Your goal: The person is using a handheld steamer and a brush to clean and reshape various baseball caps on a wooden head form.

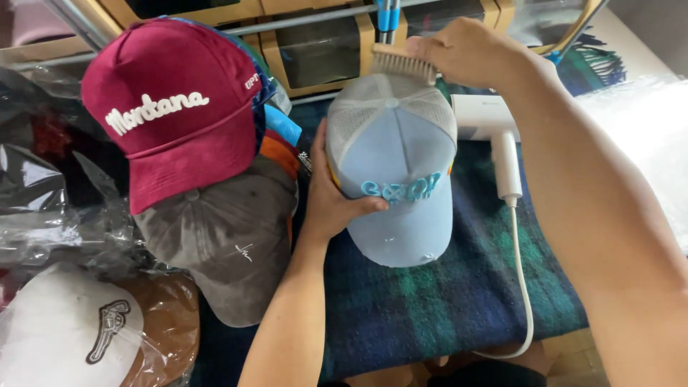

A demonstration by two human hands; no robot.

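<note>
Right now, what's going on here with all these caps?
A person is brushing a light blue cap. The left hand steadies it by the side, thumb on the front panel, while the right hand holds a small brush against the mesh crown. The cap sits over a dark plaid blanket, with a white corded appliance just behind it. A maroon cap tops a stack of other caps to the left.

Pale blue mesh-backed cap (394,168) with teal lettering in the left hand (331,204), dark red corduroy cap (175,107) left of it, green-and-navy plaid blanket (444,301) beneath, white corded appliance (498,136) under the right forearm.
</note>
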